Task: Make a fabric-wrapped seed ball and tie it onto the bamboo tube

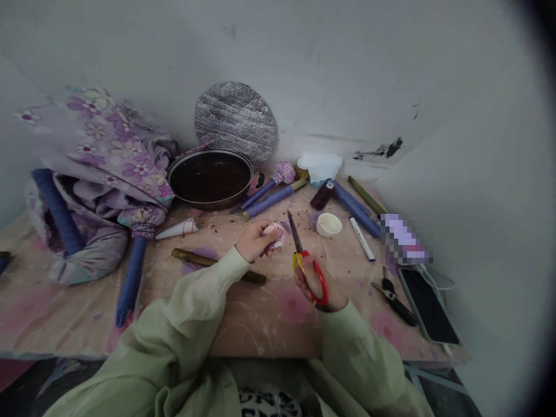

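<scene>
1. From the remote station, on the head view, I noted the left hand above the desk, sleeve crossing in from the lower left.
2. Left grip: clenched around a small pink-and-white bundle, thumb on top. The bundle sat near the middle of the view, partly covered by fingers; I could not tell what it contained.
3. Right grip: grasping the scissors by the red-and-yellow handles, the right hand held nearer the wearer than the left. The blades looked closed, aimed away from the wearer, slightly leftward.
4. I recorded the blades just right of the bundle, apart from it.
5. A brown stick lay under the left forearm, its ends showing either side.
6. Beyond the hands I logged a dark pan, with a foil disc leaning on the wall behind it, and two blue-wrapped sticks just right of it; the one with a flowered knob lay behind the other.
7. Right of the scissors: a white cup, a dark spool behind it, then a marker.
8. At the far left I saw heaped flowered cloth.
</scene>
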### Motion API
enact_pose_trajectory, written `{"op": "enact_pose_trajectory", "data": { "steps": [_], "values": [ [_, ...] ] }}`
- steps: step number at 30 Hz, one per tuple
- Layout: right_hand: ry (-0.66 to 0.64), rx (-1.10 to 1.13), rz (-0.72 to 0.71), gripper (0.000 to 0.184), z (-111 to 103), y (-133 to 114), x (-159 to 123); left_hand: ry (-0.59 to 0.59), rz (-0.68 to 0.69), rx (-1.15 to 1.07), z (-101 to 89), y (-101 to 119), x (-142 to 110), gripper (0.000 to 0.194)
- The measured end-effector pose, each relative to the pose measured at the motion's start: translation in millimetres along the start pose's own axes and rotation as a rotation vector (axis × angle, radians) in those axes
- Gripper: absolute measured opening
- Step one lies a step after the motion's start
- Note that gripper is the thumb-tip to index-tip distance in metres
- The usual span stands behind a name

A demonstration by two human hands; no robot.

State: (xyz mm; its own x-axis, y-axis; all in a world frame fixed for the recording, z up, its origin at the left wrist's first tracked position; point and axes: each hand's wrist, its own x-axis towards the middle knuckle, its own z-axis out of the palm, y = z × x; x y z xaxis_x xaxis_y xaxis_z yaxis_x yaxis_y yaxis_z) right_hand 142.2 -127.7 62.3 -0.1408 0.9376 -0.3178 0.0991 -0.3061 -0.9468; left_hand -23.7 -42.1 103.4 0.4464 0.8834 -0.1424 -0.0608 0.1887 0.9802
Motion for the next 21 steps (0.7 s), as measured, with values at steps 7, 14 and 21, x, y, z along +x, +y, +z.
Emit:
{"op": "enact_pose_trajectory", "data": {
  "steps": [7, 14, 21],
  "values": [
    [-0.040, 0.116, 0.123, 0.074, -44, -50, 60, 0.070, -0.030, 0.037, -6.7, 6, 3, 0.034],
    [-0.158, 0.255, 0.202, 0.087, -72, -72, 97, 0.078, 0.007, 0.049, -12.1, 11, 0, 0.038],
    [0.078, -0.291, 0.158, 0.059, -74, -50, 104, 0.073, 0.062, 0.051, -17.8, 11, -2, 0.042]
  ]
}}
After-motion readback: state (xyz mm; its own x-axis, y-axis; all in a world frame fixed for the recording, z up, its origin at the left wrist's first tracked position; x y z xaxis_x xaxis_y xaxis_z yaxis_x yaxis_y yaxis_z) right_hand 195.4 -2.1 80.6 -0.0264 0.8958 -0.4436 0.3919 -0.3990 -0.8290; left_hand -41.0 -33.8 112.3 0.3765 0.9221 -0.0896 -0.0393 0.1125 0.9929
